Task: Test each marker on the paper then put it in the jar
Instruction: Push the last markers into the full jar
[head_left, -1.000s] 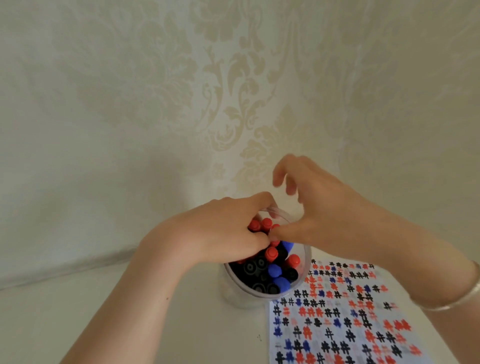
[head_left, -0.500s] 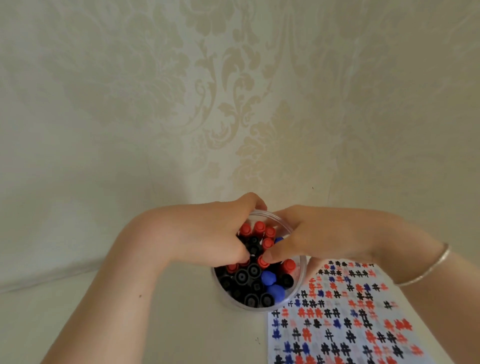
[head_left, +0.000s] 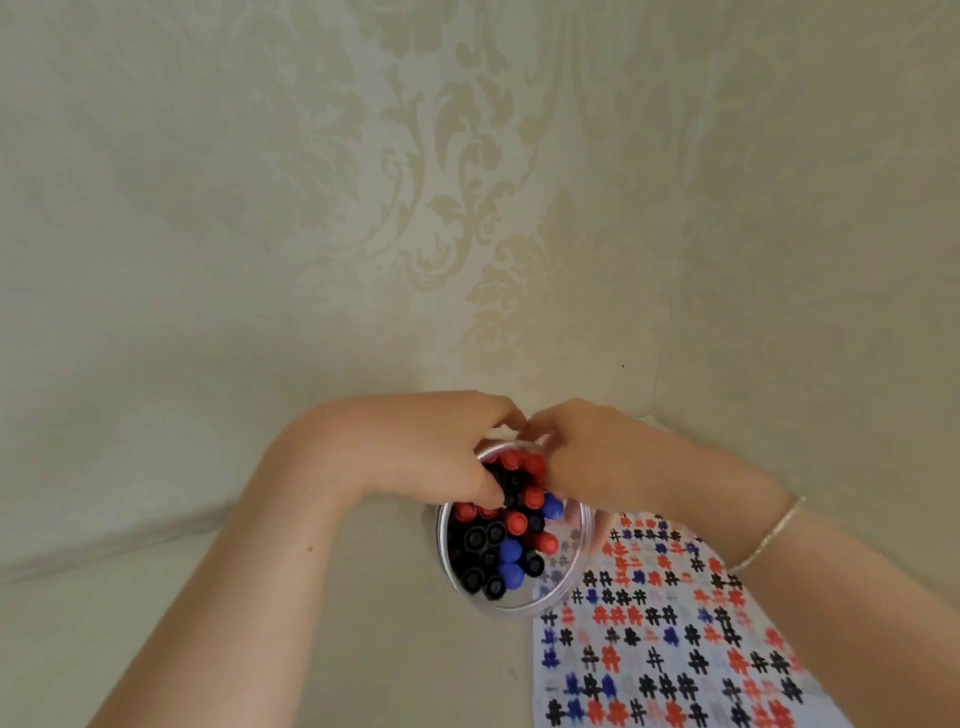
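A clear round jar stands on the table, packed with upright markers with red, blue and black caps. My left hand reaches in from the left, its thumb and curled fingers closed round the markers at the jar's far side. From the right, my right hand curls over the far right rim onto the same bunch, fingertips hidden. The white test paper, covered with red, blue and black hash marks, lies just right of the jar and partly under it.
A pale table top meets a wall with cream damask wallpaper right behind the jar. A thin silver bracelet sits on my right wrist.
My right hand dropped from above the jar and closed down onto the markers beside my left hand. Both hands have drawn together at the jar's far rim.
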